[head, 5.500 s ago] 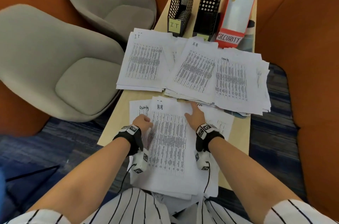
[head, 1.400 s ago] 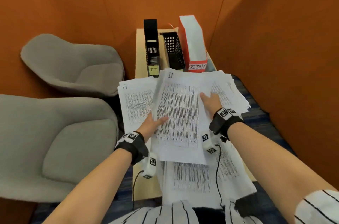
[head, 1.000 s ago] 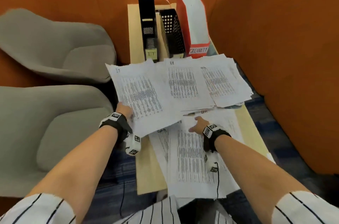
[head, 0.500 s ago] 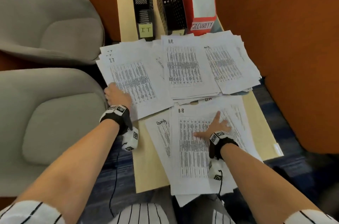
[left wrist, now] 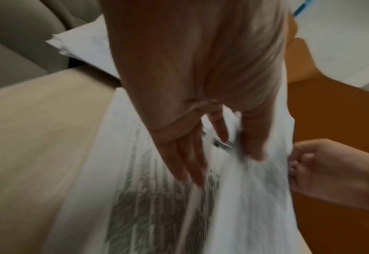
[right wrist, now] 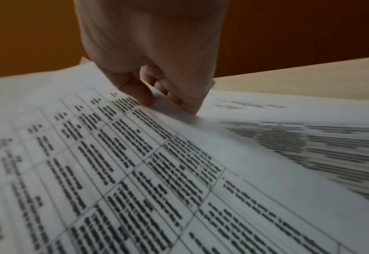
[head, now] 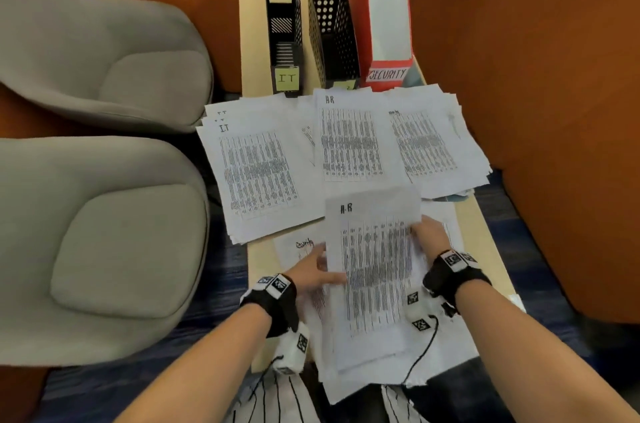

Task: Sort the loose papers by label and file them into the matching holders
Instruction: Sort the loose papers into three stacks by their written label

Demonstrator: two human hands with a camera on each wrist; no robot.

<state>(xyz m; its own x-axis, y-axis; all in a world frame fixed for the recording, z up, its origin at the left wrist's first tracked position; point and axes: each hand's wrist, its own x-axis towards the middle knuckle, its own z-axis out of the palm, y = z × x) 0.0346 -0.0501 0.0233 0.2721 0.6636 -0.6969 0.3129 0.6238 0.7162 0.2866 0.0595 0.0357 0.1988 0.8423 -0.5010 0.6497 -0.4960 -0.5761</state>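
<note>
A printed sheet headed H.R (head: 374, 266) is raised off the loose stack (head: 450, 350) at the table's near end. My right hand (head: 427, 237) pinches its right edge, thumb on top (right wrist: 135, 92) and fingers beneath. My left hand (head: 313, 272) takes its left edge between thumb and fingers (left wrist: 190, 163); that view is blurred. Beyond lie three sorted piles: IT (head: 256, 173), H.R (head: 349, 142) and a third pile (head: 426, 145) at the right. Behind them stand the black IT holder (head: 284, 24), a black mesh holder (head: 332, 31) and the red SECURITY holder (head: 381, 6).
The narrow wooden table (head: 259, 284) sits between two grey armchairs (head: 104, 232) on the left and an orange wall (head: 554, 110) on the right. The IT pile overhangs the table's left edge. Another loose sheet (head: 298, 246) shows under my left hand.
My left hand left the IT pile and came back to the near stack. My right hand, flat on the top H.R sheet before, now pinches it, and the sheet has come up.
</note>
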